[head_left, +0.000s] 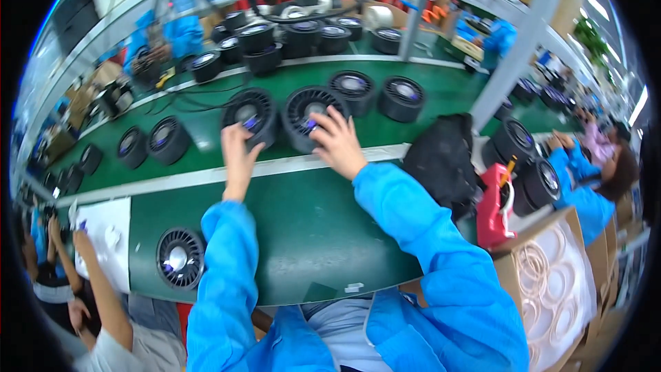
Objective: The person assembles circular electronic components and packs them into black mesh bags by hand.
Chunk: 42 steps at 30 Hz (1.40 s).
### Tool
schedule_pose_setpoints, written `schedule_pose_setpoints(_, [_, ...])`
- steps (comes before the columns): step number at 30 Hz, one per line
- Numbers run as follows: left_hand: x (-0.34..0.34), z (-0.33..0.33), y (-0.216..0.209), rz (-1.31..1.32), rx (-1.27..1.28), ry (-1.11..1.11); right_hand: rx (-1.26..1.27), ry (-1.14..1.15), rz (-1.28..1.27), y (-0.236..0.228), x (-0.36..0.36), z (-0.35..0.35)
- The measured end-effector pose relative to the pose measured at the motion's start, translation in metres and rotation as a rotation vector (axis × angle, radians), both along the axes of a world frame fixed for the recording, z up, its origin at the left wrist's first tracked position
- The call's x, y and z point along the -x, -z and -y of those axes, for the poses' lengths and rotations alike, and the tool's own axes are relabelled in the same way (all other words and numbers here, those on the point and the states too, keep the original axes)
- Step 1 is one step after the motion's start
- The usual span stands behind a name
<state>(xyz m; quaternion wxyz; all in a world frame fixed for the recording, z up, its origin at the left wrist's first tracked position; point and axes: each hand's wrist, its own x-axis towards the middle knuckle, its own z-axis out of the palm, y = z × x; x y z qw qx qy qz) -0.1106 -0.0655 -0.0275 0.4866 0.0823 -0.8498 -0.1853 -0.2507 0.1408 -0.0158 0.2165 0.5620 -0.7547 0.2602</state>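
Two black round wheel-like parts with finned faces stand side by side on the green bench ahead of me. My left hand (238,158) is at the near side of the left wheel-like part (262,104), thumb and fingers apart, the fingertips over its face beside a purple spot at the hub. My right hand (339,143) lies with fingers spread over the face of the right wheel-like part (296,114), whose hub also shows purple. Whether either hand grips a rim is hard to see. Another such part (180,258), with a silver hub, lies nearer me at the left.
Several similar parts sit along the green bench (303,234) and behind it. A black bag (444,162), a red holder (492,213) and a box of pale rings (551,269) are at the right. A grey post (523,34) slants up; a co-worker's arm (103,289) reaches in at left.
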Motion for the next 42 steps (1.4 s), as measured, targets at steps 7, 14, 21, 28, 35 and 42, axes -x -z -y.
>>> schedule_pose_setpoints(7, [-0.003, 0.009, 0.036, 0.316, -0.124, 0.134, -0.207, 0.201, -0.166, 0.048, 0.027, 0.083])
schedule_pose_setpoints(14, [-0.172, -0.104, -0.027, 0.415, -0.121, 0.008, -0.002, -0.28, -0.308, 0.01, -0.038, 0.142])
schedule_pose_setpoints(21, [-0.264, -0.123, -0.016, 0.518, -0.224, -0.803, 0.054, -0.441, -0.051, 0.038, -0.126, 0.288])
schedule_pose_setpoints(28, [-0.269, -0.128, 0.007, 0.338, -0.311, -0.75, -0.001, -0.348, -0.032, 0.039, -0.15, 0.35])
schedule_pose_setpoints(35, [-0.264, -0.129, 0.012, 0.416, -0.3, -0.844, -0.052, -0.459, -0.109, 0.031, -0.132, 0.348])
schedule_pose_setpoints(42, [-0.265, -0.122, 0.022, 0.361, -0.275, -0.835, -0.259, -0.737, 0.029, -0.035, -0.098, 0.199])
